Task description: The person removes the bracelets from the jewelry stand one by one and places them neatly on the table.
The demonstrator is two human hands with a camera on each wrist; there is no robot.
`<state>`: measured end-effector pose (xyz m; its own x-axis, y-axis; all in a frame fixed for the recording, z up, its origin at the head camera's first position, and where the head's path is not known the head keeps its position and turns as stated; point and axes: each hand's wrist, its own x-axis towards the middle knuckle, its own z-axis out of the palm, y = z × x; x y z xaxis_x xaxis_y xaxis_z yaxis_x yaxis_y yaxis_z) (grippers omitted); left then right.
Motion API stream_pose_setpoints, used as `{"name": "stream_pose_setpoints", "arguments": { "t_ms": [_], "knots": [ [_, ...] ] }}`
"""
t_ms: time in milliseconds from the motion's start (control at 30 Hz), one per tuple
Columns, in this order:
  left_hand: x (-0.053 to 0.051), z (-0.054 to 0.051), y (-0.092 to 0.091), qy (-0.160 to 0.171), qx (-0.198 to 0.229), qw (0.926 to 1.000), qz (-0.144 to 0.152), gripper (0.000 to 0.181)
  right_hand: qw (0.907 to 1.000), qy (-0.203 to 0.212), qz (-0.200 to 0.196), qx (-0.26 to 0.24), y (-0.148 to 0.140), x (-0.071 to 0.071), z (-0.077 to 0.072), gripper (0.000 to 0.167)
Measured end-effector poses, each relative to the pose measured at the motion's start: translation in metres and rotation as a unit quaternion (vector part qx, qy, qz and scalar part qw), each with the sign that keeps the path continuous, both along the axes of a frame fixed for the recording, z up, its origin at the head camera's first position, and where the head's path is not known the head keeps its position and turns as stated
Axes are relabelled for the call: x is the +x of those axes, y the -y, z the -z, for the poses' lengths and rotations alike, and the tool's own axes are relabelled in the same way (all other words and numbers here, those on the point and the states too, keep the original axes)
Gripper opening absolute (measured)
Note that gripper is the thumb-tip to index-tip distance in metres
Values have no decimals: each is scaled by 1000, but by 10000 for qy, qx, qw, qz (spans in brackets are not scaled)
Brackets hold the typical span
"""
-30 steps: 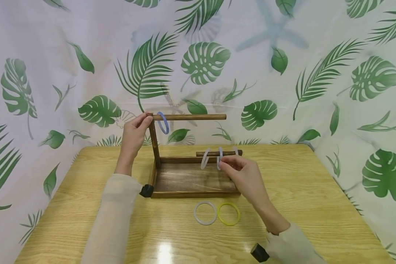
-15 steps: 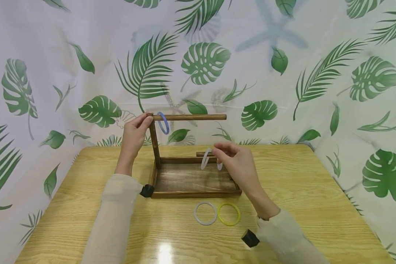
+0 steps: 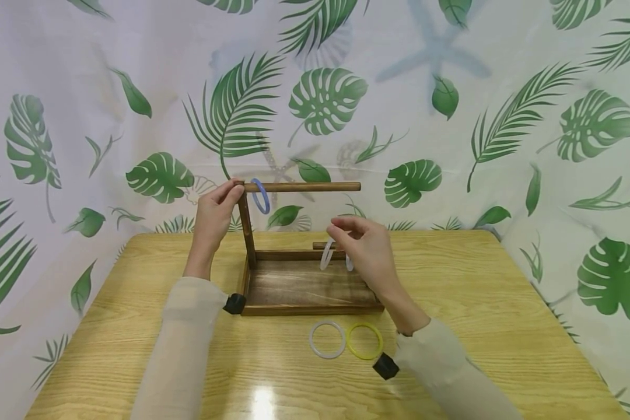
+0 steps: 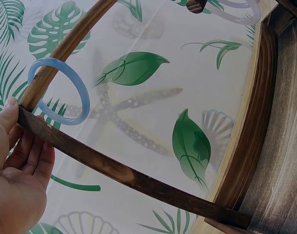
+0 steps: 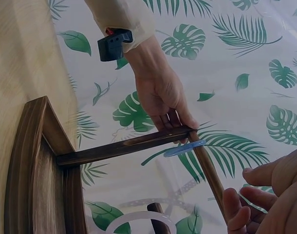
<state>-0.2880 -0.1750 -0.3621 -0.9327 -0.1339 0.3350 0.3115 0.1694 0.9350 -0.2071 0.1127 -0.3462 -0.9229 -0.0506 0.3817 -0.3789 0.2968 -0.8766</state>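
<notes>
My left hand [image 3: 213,219] pinches the top corner of the wooden stand's upright [image 3: 247,227], where the upper bar [image 3: 315,187] meets it. A blue ring [image 3: 265,199] hangs on that bar, close to the left fingers. My right hand [image 3: 368,251] is raised by the lower bar [image 3: 319,246], fingertips just above a whitish ring [image 3: 323,262] hanging there. In the right wrist view the right hand [image 5: 272,195] has its thumb and fingers apart, with nothing visible between them. It partly hides a second ring [image 3: 350,265] in the head view and covers the lower bar's right part.
A whitish ring [image 3: 312,343] and a yellow ring [image 3: 380,344] lie side by side on the table [image 3: 478,280], in front of the stand's tray [image 3: 310,310]. A leaf-printed cloth [image 3: 378,105] hangs behind the table.
My right hand has moved left and up along the lower bar, away from the middle ring, to above the left one. The left hand and the blue ring have stayed put.
</notes>
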Motion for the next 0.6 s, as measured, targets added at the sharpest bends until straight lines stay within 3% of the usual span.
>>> {"name": "stream_pose_setpoints", "arguments": {
  "t_ms": [300, 600],
  "knots": [
    [0, 0, 0, 41, -8, 10000, 2, 43, 9998, 135, -69, -146, 11, -10, 1, 22],
    [-1, 0, 0, 15, -55, 10000, 8, 44, 10000, 6, -90, 10, 22, -18, 0, 22]
  ]
}}
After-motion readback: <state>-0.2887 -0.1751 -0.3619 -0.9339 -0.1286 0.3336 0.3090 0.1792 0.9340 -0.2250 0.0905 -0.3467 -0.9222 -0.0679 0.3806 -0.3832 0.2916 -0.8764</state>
